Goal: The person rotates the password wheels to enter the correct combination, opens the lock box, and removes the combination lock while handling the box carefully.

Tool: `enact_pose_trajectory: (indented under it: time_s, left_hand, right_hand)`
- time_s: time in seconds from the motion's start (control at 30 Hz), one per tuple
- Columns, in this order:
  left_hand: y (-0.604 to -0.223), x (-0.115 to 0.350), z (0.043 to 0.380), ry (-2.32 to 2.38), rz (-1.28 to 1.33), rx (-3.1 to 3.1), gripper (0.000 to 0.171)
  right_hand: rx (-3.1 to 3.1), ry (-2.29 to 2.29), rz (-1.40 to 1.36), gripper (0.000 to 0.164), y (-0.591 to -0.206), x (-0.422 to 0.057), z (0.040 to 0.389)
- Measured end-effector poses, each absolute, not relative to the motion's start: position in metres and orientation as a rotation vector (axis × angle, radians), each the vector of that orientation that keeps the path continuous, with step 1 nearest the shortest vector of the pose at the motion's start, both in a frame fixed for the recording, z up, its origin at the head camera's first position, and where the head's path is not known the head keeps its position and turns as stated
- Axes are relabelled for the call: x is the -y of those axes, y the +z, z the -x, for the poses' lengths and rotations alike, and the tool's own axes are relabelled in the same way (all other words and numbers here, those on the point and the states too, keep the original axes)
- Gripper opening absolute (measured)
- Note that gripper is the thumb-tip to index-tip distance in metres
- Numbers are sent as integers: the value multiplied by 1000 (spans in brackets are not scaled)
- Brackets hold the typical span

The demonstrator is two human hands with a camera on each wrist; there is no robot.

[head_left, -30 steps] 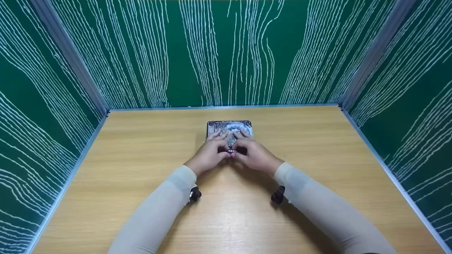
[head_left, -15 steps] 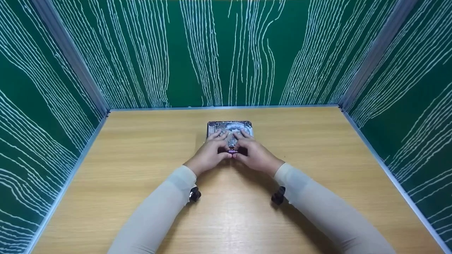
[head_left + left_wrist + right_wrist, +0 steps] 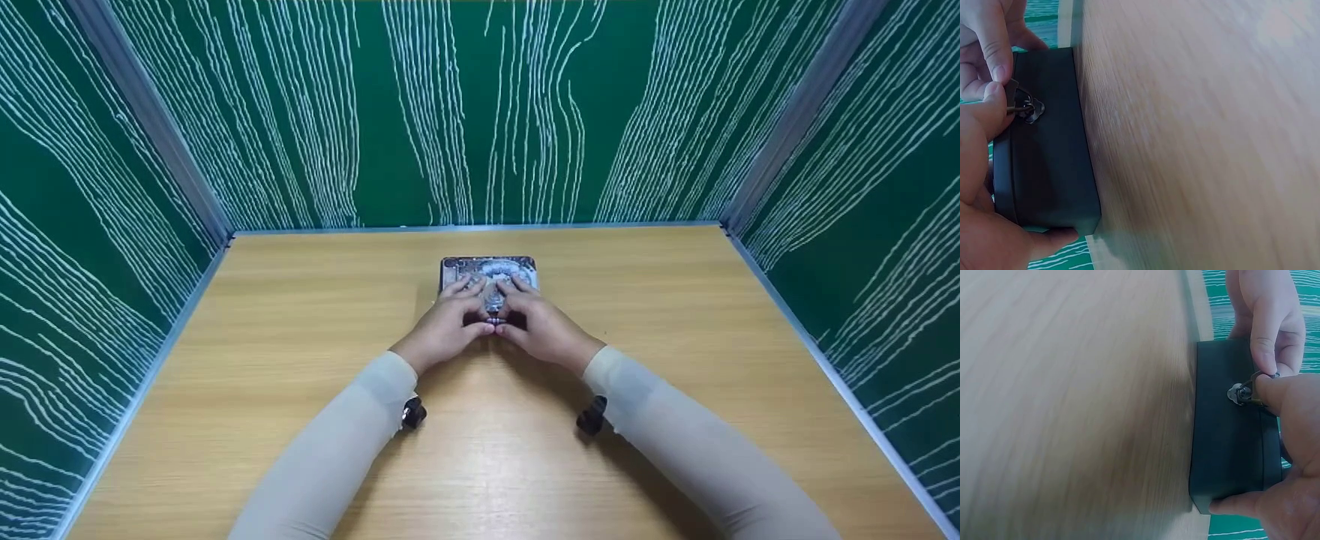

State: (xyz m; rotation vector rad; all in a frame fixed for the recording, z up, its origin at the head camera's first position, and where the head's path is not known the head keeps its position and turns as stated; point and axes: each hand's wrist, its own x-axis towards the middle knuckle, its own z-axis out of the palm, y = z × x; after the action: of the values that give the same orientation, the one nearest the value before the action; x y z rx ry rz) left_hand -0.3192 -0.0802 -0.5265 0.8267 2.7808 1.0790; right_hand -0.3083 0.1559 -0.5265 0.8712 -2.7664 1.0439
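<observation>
A dark box with a printed grey-and-blue lid stands on the table. In both wrist views its black front carries a metal clasp, with a wire loop joined to a small scalloped plate. My left hand spreads fingers over the lid's left part, while its thumb and a fingertip pinch the clasp. From the other side my right hand mirrors it, pinching the clasp between thumb and finger. The two thumb tips meet in front of the box. Fingertips partly hide the clasp.
The wooden table stretches around the box on all sides. Green walls with white wavy lines enclose it at the back, left and right. A small black device is strapped at each wrist over pale sleeves.
The thumb tips have shifted very slightly to the right at the clasp. Both hands otherwise keep their places, and the box stays where it was.
</observation>
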Motion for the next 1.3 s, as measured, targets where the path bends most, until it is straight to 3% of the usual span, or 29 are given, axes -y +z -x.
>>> enact_pose_trajectory:
  time_s: [1.3]
  left_hand:
    - [-529,81,320,1035,-820,-2779,15]
  right_hand:
    - [2764,1064,-863,10,-528,-155,307]
